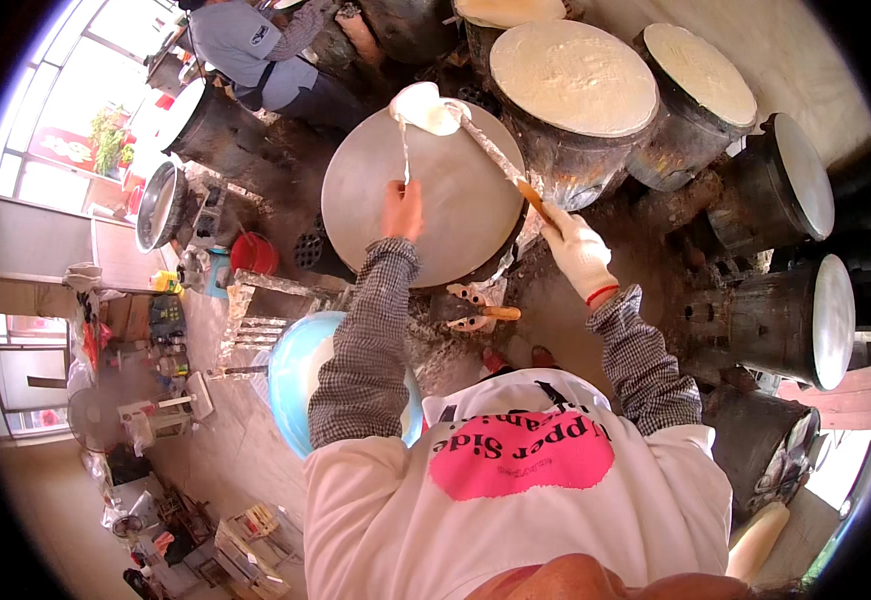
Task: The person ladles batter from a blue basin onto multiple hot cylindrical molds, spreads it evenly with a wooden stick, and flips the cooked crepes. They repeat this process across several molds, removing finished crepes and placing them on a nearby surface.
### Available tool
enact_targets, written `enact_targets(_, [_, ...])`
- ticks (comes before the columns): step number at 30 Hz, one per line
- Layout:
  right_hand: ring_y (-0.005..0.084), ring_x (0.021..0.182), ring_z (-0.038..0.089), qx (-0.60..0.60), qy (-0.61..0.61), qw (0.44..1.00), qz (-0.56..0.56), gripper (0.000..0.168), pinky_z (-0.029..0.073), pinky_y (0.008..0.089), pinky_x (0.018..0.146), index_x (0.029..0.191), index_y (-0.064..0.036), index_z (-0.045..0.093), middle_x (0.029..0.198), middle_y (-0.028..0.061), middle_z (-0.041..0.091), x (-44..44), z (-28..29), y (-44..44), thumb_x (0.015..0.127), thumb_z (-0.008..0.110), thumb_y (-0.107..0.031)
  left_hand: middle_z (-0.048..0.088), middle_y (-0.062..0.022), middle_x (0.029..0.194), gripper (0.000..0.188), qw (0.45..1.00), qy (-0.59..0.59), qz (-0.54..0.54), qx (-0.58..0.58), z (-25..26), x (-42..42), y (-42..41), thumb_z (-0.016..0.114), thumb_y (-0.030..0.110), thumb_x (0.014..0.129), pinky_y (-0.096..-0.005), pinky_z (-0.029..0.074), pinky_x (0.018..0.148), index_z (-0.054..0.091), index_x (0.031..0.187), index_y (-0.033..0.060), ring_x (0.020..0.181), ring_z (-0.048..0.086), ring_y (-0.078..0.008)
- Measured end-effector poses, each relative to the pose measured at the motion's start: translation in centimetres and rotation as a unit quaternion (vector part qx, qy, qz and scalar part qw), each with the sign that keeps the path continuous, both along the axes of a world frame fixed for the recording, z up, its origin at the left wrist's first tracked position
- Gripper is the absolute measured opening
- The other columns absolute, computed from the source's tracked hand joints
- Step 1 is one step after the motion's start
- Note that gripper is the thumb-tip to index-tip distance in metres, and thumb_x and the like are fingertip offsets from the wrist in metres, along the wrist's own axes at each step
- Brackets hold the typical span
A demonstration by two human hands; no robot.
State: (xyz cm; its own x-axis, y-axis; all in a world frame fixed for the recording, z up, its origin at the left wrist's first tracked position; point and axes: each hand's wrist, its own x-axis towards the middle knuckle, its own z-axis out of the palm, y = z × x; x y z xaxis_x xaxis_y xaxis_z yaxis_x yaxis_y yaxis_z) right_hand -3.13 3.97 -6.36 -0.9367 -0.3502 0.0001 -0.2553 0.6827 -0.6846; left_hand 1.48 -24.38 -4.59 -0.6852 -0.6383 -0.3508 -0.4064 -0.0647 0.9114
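Note:
A round flat griddle [450, 217] on a drum-shaped stove lies before me. My left hand [403, 212], bare, is over its left part, fingers closed on the lower end of a thin, white-coated stick [406, 154]. My right hand [576, 244], in a white knitted glove, grips the wooden handle [534, 199] of a batter-coated ladle. The ladle's shaft reaches to the griddle's far edge, where a mass of white batter [426, 109] hides its head. The stick's upper end meets this batter. Whether the batter touches the griddle, I cannot tell.
A blue basin [297, 382] with pale contents is beneath my left forearm. A wooden-handled tool [501, 313] lies by the griddle's near edge. More drum stoves stand right, one bearing a batter-covered griddle [574, 79]. A person [244, 52] works at the upper left, near a red bucket [254, 253].

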Motion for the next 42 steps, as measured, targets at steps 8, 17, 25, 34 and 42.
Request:
enact_targets(8, [0.0362, 0.104, 0.064, 0.069, -0.002, 0.997, 0.021, 0.045, 0.05, 0.0409, 0.091, 0.135, -0.02, 0.056, 0.114, 0.0209, 0.064, -0.8, -0.2, -1.5, 0.093, 0.057, -0.037, 0.064, -0.0166, 0.087, 0.04, 0.958, -0.021, -0.034, -0.285, -2.4, 3.5, -3.6, 0.06, 0.033, 0.09, -0.0429, 0.048, 0.075, 0.055, 0.11, -0.0009, 0.081, 0.063, -0.032])
enact_targets(17, [0.0261, 0.112, 0.064, -0.119, -0.139, 0.982, 0.038, 0.053, 0.046, 0.0322, 0.1, 0.137, -0.009, 0.054, 0.129, 0.0129, 0.063, -2.1, 0.2, -4.4, 0.091, 0.059, -0.033, 0.062, -0.0138, 0.083, 0.035, 0.938, -0.038, -0.019, -0.345, -2.6, 8.6, -6.1, 0.063, 0.031, 0.089, -0.0427, 0.049, 0.073, 0.055, 0.108, 0.0024, 0.078, 0.063, -0.0326])
enact_targets(25, [0.0231, 0.103, 0.067, -0.017, -0.107, 0.992, 0.067, 0.049, 0.051, 0.0326, 0.09, 0.134, -0.006, 0.055, 0.123, 0.0133, 0.067, -0.5, 1.1, -9.9, 0.091, 0.059, -0.029, 0.058, -0.0099, 0.081, 0.034, 0.934, 0.01, 0.023, -0.356, -0.8, 11.8, -6.3, 0.066, 0.03, 0.089, -0.0383, 0.048, 0.069, 0.055, 0.106, 0.0027, 0.072, 0.059, -0.0238])
enact_targets(34, [0.0116, 0.069, 0.061, -0.111, -0.19, 0.969, 0.111, 0.051, 0.051, 0.026, 0.066, 0.135, -0.007, 0.057, 0.107, 0.0079, 0.071, -3.1, 0.5, -10.2, 0.09, 0.062, -0.031, 0.058, -0.0049, 0.083, 0.026, 0.937, 0.118, 0.037, -0.328, 0.9, 15.7, -5.0, 0.067, 0.016, 0.092, -0.029, 0.046, 0.065, 0.054, 0.107, -0.0004, 0.07, 0.053, -0.012])
enact_targets(42, [0.0106, 0.067, 0.059, -0.128, -0.281, 0.944, 0.117, 0.048, 0.05, 0.0259, 0.064, 0.131, -0.005, 0.059, 0.099, 0.0061, 0.07, -8.0, 1.6, -8.9, 0.09, 0.061, -0.03, 0.053, 0.0001, 0.082, 0.024, 0.97, 0.135, 0.054, -0.193, 2.5, 17.7, -2.1, 0.063, 0.015, 0.096, -0.0218, 0.038, 0.062, 0.05, 0.109, -0.0017, 0.071, 0.047, -0.006])
